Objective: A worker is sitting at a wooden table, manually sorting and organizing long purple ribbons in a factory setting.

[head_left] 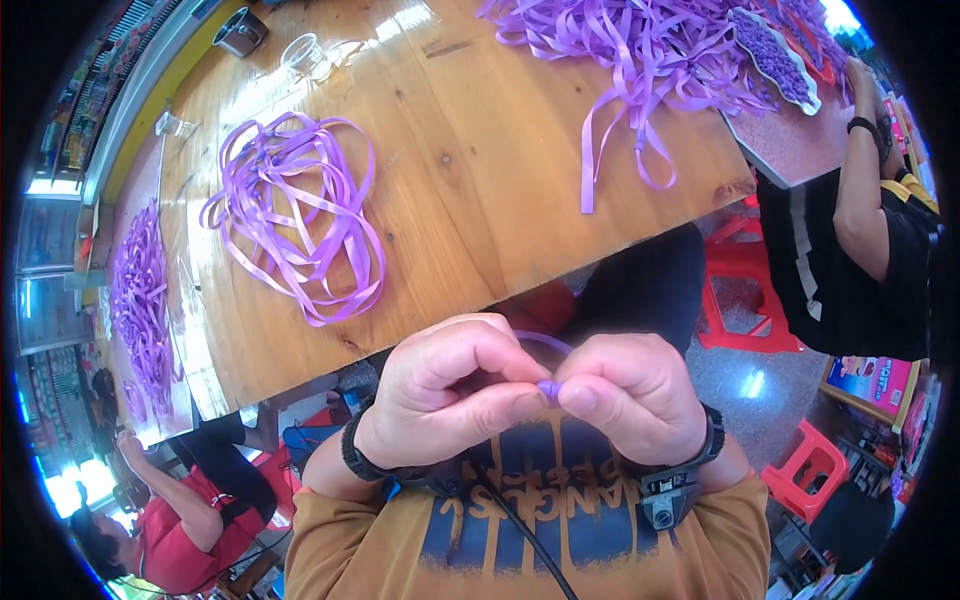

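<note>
Where my two thumbs meet, low in the middle of the frame, sits a small piece of purple ribbon (548,388), rolled or folded into a tight nub; a thin loop of the same ribbon arcs up behind my knuckles just above it. My left hand (450,395) is curled nearly closed, its thumb and bent forefinger pinching the nub from the left. My right hand (630,390) mirrors it, fingers folded in and the thumb tip pressed against the ribbon from the right, so both hands touch each other around the piece. I cannot tell how much ribbon is hidden inside the fists. Each wrist carries a black band, the right one with a small camera-like unit (662,503) on it.

Above my hands, the edge of a wooden table (470,170) runs across the frame. A loose coil of purple ribbon (300,215) lies on it in the upper left, well apart from my hands, and a larger heap of ribbon strips (640,50) spreads along the top right. A person in a black shirt (850,260) sits at the right edge, and another in a red shirt (170,540) at the lower left.
</note>
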### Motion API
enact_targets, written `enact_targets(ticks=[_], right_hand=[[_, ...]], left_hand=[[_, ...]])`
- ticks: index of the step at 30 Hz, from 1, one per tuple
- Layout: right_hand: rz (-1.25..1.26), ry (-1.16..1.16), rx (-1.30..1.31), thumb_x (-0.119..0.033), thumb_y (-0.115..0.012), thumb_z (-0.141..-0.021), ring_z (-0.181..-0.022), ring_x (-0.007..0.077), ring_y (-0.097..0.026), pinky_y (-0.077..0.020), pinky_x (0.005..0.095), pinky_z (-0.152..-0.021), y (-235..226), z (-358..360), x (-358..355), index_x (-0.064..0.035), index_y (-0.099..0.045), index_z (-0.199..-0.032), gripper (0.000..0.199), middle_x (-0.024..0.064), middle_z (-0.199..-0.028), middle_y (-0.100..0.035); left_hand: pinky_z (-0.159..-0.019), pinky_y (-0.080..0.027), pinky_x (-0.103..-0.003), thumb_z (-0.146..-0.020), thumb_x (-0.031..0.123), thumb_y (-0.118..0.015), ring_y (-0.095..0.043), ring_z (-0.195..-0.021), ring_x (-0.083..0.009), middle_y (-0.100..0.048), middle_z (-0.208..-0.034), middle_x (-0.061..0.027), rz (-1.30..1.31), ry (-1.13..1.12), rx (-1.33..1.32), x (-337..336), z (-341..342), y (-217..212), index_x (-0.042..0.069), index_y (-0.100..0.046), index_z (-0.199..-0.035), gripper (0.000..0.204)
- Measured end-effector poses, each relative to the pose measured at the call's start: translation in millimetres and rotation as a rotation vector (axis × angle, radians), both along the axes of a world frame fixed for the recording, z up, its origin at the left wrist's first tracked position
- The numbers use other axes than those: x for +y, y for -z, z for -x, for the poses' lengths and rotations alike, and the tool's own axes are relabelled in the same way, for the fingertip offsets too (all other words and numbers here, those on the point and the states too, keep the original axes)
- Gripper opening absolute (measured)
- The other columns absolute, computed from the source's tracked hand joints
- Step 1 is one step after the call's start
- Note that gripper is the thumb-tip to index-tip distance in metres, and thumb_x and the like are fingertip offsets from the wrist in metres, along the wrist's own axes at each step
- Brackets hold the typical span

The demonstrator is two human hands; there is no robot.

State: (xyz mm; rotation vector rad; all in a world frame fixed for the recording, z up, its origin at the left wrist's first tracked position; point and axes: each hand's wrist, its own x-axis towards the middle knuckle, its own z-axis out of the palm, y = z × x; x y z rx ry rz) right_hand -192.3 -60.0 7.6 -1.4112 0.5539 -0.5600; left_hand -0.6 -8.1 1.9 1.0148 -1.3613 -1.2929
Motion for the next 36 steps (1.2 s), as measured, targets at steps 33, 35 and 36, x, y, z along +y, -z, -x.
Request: enact_targets(ticks=[33,35,36], right_hand=[[0.065,0.061,0.038,-0.018,-0.054,-0.089,-0.054,0.0131,-0.048,-0.0385,0.0247,-0.051,2.2,-7.3,-1.1,-0.0003,-0.057,-0.078,0.021,0.0046,-0.063,-0.051],[0.127,0.083,0.018,-0.020,-0.054,-0.090,-0.050,0.0147,-0.046,-0.0379,0.0260,-0.047,2.1,-6.7,-0.9,-0.0016,-0.056,-0.078,0.022,0.0048,-0.059,-0.048],[0.103,0.053,0.058,-0.017,-0.054,-0.089,-0.053,0.0144,-0.048,-0.0388,0.0254,-0.050,-0.8,-5.0,-1.7,-0.0004,-0.057,-0.078,0.021,0.0053,-0.062,-0.051]], left_hand=[[-0.057,-0.038,-0.021,-0.074,-0.001,-0.064,-0.052,-0.068,-0.0117,-0.056,-0.078,-0.0069,-0.039,-0.057,-0.043,5.3,0.6,0.0,-0.001,-0.059,-0.083,0.010],[-0.055,-0.038,-0.022,-0.073,-0.002,-0.065,-0.052,-0.066,-0.0122,-0.057,-0.076,-0.0065,0.013,-0.063,-0.098,3.5,0.7,-0.9,0.000,-0.059,-0.083,0.011],[-0.053,-0.038,-0.023,-0.072,-0.002,-0.066,-0.052,-0.062,-0.0132,-0.056,-0.072,-0.0061,0.111,-0.060,-0.198,2.3,0.4,-2.0,0.000,-0.060,-0.083,0.013]])
